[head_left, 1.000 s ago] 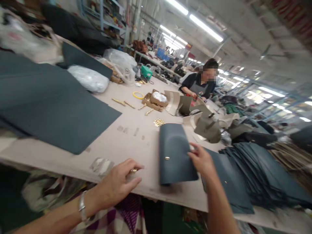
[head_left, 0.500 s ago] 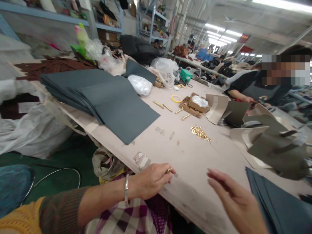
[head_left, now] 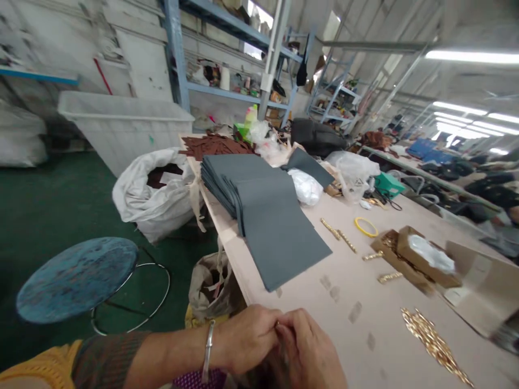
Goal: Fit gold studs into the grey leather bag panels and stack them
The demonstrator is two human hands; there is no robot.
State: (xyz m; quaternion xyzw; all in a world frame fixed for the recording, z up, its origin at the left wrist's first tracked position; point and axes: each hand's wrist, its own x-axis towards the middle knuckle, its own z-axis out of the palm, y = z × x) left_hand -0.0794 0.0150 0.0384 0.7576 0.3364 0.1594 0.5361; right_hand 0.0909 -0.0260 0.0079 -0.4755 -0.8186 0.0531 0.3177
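Right at the near edge of the table (head_left: 389,354), left hand (head_left: 253,337) is pinching a tiny piece (head_left: 278,323), mostly hidden. Right hand (head_left: 312,351) has its fingers bunched up against the left's, can't tell if it's gripping too. Loose pile of gold links (head_left: 433,340) off to the right. Dark sheets (head_left: 284,232) are stacked along the left edge, then 4 short gold strips (head_left: 330,228) farther in, plus a yellow ring (head_left: 365,227). Brown strips (head_left: 217,146) heaped at the far left corner.

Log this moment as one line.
left hand, right hand: fingertips together | anything held: unclear | on table: stacked dark sheets, loose gold pieces | beside table: blue stool
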